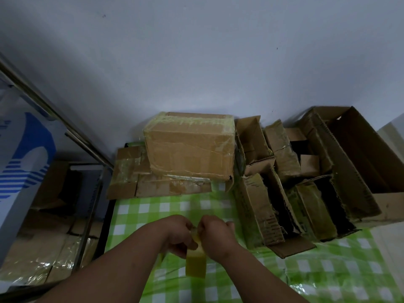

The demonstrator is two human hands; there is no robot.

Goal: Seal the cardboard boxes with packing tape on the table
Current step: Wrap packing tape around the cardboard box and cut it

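Yellowish packing tape (196, 262) held low over the green-check table (328, 270) | left hand (179, 234) and right hand (215, 235) both pinching its loose end | looks light, clingy, wrinkle-prone, so I'd grip the edges | taped box (190, 147) behind

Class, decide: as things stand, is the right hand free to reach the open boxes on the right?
Probably not yet: the right hand and left hand both grip the tape roll. Otherwise, bare tablecloth leads to the open boxes.

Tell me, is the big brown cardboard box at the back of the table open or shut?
Shut. The big brown cardboard box has its flaps closed flat, with clear tape along its edges.
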